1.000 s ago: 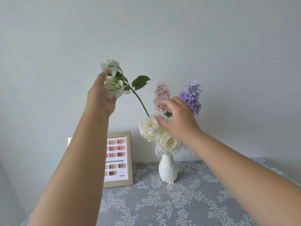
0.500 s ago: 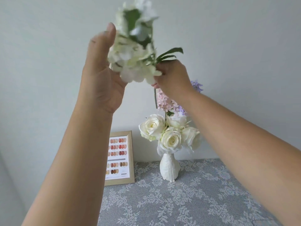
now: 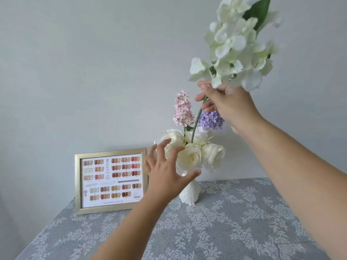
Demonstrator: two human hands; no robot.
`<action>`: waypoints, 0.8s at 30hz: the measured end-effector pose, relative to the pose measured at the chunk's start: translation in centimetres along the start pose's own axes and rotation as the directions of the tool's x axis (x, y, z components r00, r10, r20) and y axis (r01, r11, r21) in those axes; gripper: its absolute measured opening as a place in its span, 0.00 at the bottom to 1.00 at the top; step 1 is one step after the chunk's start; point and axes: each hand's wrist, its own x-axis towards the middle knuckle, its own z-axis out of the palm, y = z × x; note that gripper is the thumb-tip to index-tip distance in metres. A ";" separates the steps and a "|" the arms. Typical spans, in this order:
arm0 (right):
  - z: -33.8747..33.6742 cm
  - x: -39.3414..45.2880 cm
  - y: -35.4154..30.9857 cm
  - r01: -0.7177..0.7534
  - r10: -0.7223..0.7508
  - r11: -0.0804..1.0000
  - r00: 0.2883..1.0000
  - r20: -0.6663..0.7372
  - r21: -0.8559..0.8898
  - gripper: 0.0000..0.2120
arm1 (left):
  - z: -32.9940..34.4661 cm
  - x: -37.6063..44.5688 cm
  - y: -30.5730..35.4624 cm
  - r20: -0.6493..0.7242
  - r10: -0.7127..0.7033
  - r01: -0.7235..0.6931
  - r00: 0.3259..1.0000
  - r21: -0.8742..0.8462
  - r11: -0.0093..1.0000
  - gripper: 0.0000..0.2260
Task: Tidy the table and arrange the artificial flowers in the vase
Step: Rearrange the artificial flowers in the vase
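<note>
While stem-down, white hydrangea spray tilted up-right, R hand.

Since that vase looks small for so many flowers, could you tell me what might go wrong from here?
1. The narrow vase is top-heavy with roses; pushing the stem down could tip it.
2. The right hand grips the stem high, so its tip may miss the opening.
3. The open left hand could nudge the roses.

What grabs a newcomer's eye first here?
The big white flower spray at top right, held by its stem in the right hand above the vase. Next, the white roses mid-frame, with the open left hand reaching at them, and the gold frame to the left.
</note>
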 end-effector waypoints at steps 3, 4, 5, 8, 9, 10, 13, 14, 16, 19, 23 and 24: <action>0.6 -0.6 0.4 -0.013 0.013 1.000 1.000 -0.002 0.028 0.05 | 1.4 0.2 0.2 0.003 0.007 -0.008 1.000 0.155 0.988 0.36; 0.9 -0.7 0.6 -0.023 0.023 1.000 1.000 -0.002 0.019 0.05 | 1.6 0.4 0.2 0.009 -0.001 -0.001 1.000 0.178 0.984 0.36; 1.1 -0.8 0.8 -0.041 0.041 0.999 0.999 -0.003 -0.004 0.06 | 1.8 0.5 0.1 0.004 -0.012 0.011 1.000 0.178 0.984 0.35; 1.4 -0.9 1.6 -0.112 0.110 0.991 0.994 -0.026 -0.073 0.10 | 2.1 0.9 -0.1 -0.060 -0.018 0.025 0.998 0.108 0.994 0.28; 1.5 -0.9 1.8 -0.125 0.123 0.988 0.992 -0.027 -0.092 0.10 | 2.1 1.0 -0.2 -0.077 -0.012 0.019 0.997 0.085 0.996 0.26; 1.5 -0.9 2.0 -0.142 0.140 0.984 0.990 -0.023 -0.110 0.10 | 2.2 1.2 -0.3 -0.088 -0.007 0.013 0.996 0.067 0.998 0.24; 1.2 -1.5 2.9 -0.205 0.202 0.963 0.979 -0.033 -0.175 0.10 | 2.2 1.3 -1.3 -0.105 0.006 -0.008 0.994 -0.020 1.000 0.21; 1.0 -1.7 3.3 -0.216 0.210 0.954 0.976 -0.049 -0.207 0.09 | 2.2 1.3 -1.7 -0.102 0.001 -0.011 0.995 -0.101 0.995 0.20; 0.4 -2.1 3.9 -0.245 0.238 0.933 0.970 -0.058 -0.265 0.09 | 1.9 1.5 -2.4 -0.091 -0.028 0.001 0.995 -0.286 0.958 0.17; 0.2 -2.4 4.5 -0.314 0.318 0.929 0.948 -0.013 -0.197 0.09 | 1.3 2.4 -3.1 -0.080 -0.091 0.055 0.993 -0.375 0.926 0.16; 0.8 -2.6 5.3 -0.376 0.375 0.917 0.926 -0.039 -0.130 0.11 | 0.8 3.0 -3.5 -0.033 -0.157 0.124 0.987 -0.465 0.877 0.16; 1.1 -2.8 5.5 -0.391 0.390 0.907 0.920 -0.038 -0.158 0.11 | 0.7 3.1 -3.6 -0.030 -0.160 0.126 0.987 -0.477 0.870 0.17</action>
